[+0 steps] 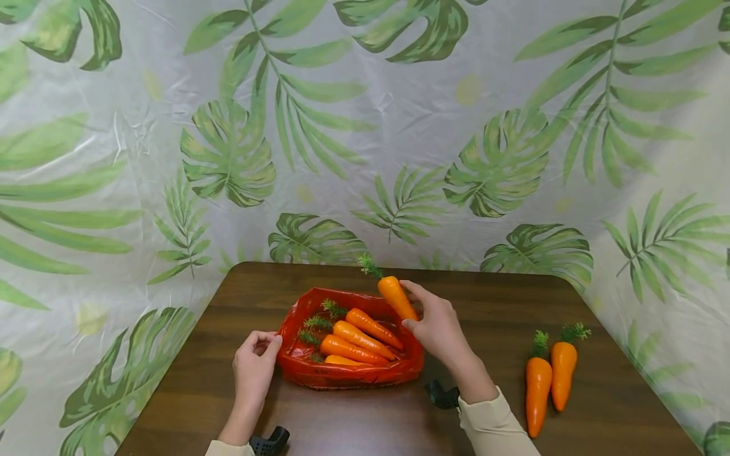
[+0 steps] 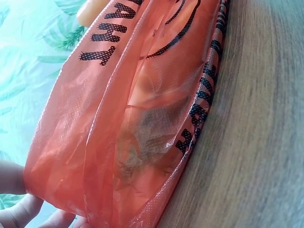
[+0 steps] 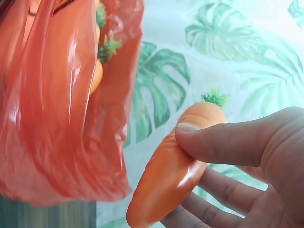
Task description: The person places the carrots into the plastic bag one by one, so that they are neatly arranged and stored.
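Note:
A red plastic bag (image 1: pixel 308 380) lies spread open on the table with several orange carrots (image 1: pixel 356 339) inside, their green tops to the left. My left hand (image 1: pixel 255 367) pinches the bag's left edge between thumb and fingers; the left wrist view shows the bag's side (image 2: pixel 66 142) with black lettering. In my right hand (image 1: pixel 436 323) a carrot (image 1: pixel 395 294) is held between thumb and fingers, above the bag's right back rim, its green top pointing up and left. The right wrist view shows this carrot (image 3: pixel 175 161) apart from the bag (image 3: pixel 52 118).
Two more carrots, one (image 1: pixel 538 392) beside another (image 1: pixel 563 373), lie on the brown wooden table (image 1: pixel 479 430) to the right, tops pointing away. A leaf-patterned sheet (image 1: pixel 410 126) hangs behind the table. Black wrist mounts (image 1: pixel 441 394) show near both wrists.

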Available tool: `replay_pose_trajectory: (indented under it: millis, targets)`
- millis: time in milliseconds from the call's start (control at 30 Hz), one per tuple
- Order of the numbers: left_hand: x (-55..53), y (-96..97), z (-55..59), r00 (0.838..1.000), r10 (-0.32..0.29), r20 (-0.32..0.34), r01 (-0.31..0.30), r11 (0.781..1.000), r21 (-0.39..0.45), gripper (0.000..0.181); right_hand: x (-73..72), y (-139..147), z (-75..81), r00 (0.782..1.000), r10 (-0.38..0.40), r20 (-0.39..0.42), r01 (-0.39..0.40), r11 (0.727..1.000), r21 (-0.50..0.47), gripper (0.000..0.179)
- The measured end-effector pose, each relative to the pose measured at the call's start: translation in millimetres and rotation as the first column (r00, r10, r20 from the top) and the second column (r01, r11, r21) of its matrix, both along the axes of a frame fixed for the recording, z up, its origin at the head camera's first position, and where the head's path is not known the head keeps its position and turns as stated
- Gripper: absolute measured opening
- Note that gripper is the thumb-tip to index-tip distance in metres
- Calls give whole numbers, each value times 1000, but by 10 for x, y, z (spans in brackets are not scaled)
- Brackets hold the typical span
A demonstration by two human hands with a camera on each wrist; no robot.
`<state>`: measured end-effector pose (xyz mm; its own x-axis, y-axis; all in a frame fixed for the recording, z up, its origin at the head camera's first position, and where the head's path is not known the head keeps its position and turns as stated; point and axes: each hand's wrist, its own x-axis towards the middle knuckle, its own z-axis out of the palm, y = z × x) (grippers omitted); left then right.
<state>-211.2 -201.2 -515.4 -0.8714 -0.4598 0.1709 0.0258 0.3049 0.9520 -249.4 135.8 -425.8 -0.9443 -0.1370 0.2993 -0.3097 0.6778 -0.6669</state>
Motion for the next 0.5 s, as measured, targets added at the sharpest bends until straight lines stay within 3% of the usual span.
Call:
replay_pose_trajectory:
  millis: [267,500]
  targets:
    - [3,6,8,1000,-1,-4,1,1000,-4,14,12,-157,-14,999,30,-27,-29,999,17,78]
    - [-1,11,6,1000,0,5,0,1000,-6,14,6,-289,-93,993,103,-62,-98,993,65,76]
